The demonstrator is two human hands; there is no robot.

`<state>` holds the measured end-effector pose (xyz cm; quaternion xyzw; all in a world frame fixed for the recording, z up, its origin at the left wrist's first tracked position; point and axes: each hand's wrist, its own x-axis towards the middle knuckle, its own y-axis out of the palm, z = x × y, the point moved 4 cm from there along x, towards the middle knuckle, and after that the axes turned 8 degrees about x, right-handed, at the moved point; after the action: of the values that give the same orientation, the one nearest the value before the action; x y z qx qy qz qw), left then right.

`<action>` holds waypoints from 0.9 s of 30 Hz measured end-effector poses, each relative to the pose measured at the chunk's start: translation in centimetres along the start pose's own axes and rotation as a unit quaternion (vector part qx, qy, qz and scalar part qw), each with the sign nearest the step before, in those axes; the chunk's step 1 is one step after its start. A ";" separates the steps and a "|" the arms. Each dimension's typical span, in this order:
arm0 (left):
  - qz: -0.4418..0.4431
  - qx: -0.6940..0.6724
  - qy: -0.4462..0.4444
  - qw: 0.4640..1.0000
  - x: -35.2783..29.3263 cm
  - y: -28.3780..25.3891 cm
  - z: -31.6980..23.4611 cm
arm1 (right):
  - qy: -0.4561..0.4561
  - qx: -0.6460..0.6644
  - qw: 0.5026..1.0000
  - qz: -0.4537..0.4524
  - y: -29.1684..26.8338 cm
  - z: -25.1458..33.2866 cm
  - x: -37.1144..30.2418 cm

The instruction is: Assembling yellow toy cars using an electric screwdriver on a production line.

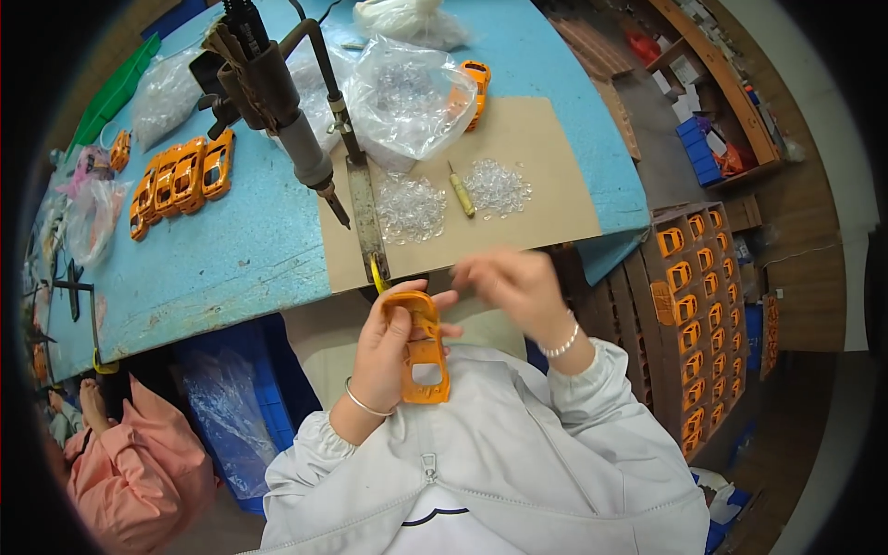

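Observation:
My left hand (375, 356) is wrapped round an orange toy car body shell (426, 352), its hollow inside turned up, in front of my chest. Just right of it is my right hand (518, 291), fingers bent and drawn together, slightly blurred; anything between the fingertips is too small to tell. Beyond the hands, a brown board (546, 157) carries two piles of small clear plastic pieces, a left pile (412, 211) and a right pile (499, 190). Between them lies a thin pointed tool with a yellowish handle (462, 197).
A powered tool (310, 157) points down over the board beside a metal bar (363, 213). Clear bags (407, 102) stand behind. More orange shells (180, 176) sit on the blue table (250, 250), and others fill a rack (661, 370) at right. A person in pink (139, 462) sits at left.

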<state>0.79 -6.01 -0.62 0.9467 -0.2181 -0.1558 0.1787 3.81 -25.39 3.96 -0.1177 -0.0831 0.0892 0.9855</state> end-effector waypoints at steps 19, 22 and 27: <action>-0.167 -0.110 -0.010 0.980 -1.0 -0.3 -0.5 | -0.119 -0.106 0.984 -0.080 4.1 0.9 -1.0; -0.122 -0.103 -0.004 0.987 -1.4 0.0 -0.4 | -0.190 -0.188 0.961 -0.074 5.4 1.9 -1.2; -0.124 -0.135 -0.014 0.983 -1.8 0.1 -0.2 | -0.244 -0.226 0.941 -0.062 5.7 2.4 -1.0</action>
<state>-0.70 -5.22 -0.03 0.9313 -0.0785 -0.2177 0.2814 1.49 -19.58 4.72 -0.3065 -0.3464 0.0323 0.8860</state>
